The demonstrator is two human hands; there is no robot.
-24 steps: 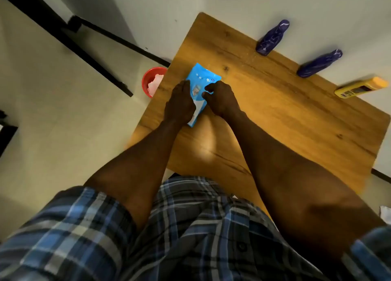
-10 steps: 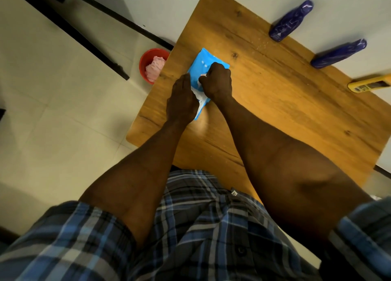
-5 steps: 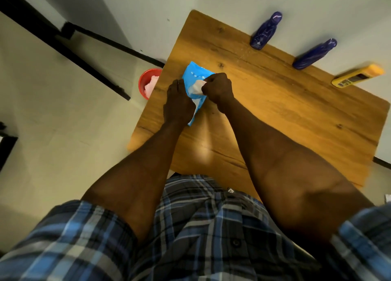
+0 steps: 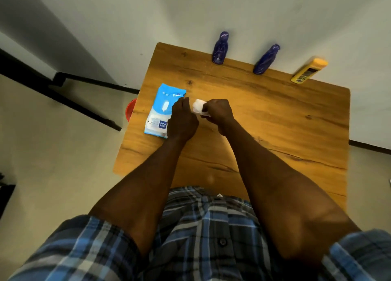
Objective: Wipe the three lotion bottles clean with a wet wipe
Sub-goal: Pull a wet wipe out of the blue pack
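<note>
Three lotion bottles stand along the far edge of the wooden table (image 4: pixel 275 122) against the wall: a dark blue bottle (image 4: pixel 220 48), a second dark blue bottle (image 4: pixel 266 59) and a yellow bottle (image 4: pixel 309 70). A blue wet wipe pack (image 4: pixel 161 109) lies flat near the table's left edge. My right hand (image 4: pixel 218 110) grips a white wet wipe (image 4: pixel 197 106) just right of the pack. My left hand (image 4: pixel 183 120) rests beside the pack, covering its right edge, fingers curled close to the wipe.
A red bin (image 4: pixel 130 110) shows on the floor beside the table's left edge, mostly hidden by the tabletop. A black frame (image 4: pixel 84 103) runs across the floor at the left. The wall stands directly behind the bottles.
My right hand has pulled a white wipe out of the pack and moved it to the right. My left hand has slid off the pack, which now lies uncovered.
</note>
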